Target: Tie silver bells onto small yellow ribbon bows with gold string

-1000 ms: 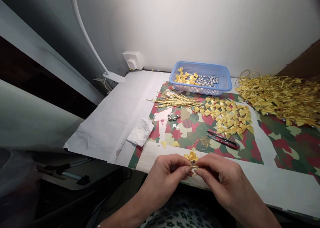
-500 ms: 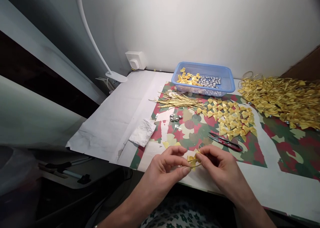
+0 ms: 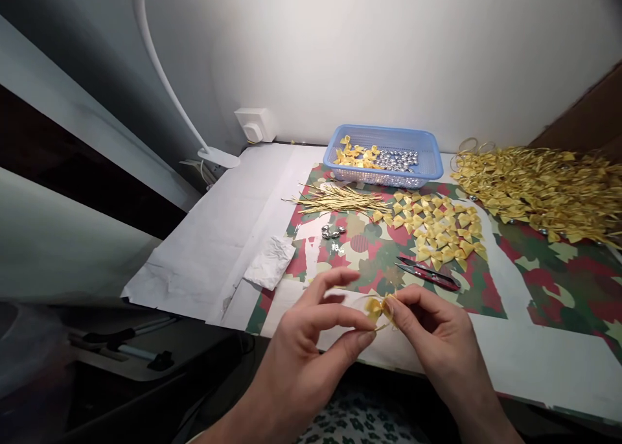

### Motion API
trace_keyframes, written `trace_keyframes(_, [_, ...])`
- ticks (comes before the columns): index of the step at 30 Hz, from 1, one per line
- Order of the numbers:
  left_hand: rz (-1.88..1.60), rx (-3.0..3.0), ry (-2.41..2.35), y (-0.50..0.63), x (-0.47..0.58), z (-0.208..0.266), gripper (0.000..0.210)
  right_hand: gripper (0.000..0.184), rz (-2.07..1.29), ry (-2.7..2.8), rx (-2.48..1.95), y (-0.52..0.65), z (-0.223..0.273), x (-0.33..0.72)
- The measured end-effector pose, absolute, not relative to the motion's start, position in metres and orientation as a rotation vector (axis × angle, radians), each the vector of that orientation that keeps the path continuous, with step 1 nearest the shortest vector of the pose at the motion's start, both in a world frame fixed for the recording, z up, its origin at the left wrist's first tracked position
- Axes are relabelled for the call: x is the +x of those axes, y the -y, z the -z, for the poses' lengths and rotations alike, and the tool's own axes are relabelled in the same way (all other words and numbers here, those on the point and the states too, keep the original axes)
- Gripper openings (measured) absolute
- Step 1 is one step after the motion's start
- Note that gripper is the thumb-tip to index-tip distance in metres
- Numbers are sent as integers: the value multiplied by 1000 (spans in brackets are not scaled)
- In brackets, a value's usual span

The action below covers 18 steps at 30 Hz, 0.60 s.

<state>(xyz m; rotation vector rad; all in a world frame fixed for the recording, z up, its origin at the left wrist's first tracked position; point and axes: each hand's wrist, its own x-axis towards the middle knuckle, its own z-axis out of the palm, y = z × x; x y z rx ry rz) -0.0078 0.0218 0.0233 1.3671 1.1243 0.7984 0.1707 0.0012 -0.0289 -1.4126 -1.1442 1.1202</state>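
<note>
In front of me, a yellow ribbon bow (image 3: 374,306) with a loop of gold cord (image 3: 383,328) is between my two hands. My right hand (image 3: 435,334) is closed, pinching the bow's right side with thumb and forefinger. The thumb and forefinger of my left hand (image 3: 321,340) close on the cord loop at its left; the other fingers are raised. Beyond my hands lie red-handled thread snips (image 3: 430,274) and rows of yellow bows (image 3: 437,223). Cut lengths of gold cord (image 3: 340,199) and several silver bells (image 3: 333,232) are to their left.
A blue basket (image 3: 383,178) with bows and silver bells stands against the wall. A big heap of corded yellow bows (image 3: 539,191) fills the right side. Crumpled white tissue (image 3: 271,262) lies left, below a clip-on lamp (image 3: 218,157). The table's front edge is close to my hands.
The view has shifted slightly to the right. My left middle finger has lifted away from the others, and the bow now faces me more, with both hands still on it and its cord.
</note>
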Motion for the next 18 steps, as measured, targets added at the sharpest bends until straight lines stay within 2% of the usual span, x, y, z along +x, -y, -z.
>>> trace_keyframes(5, [-836, 1372, -975, -13, -12, -42, 18, 25, -1094, 1131, -1423, -5, 34, 172])
trace_keyframes(12, [-813, 1024, -1060, -21, 5, -18, 3, 24, -1098, 1196, -1343, 3, 24, 168])
trace_keyframes(18, [-722, 1074, -1070, -23, 9, -18, 8, 26, -1079, 1217, -1319, 8, 19, 170])
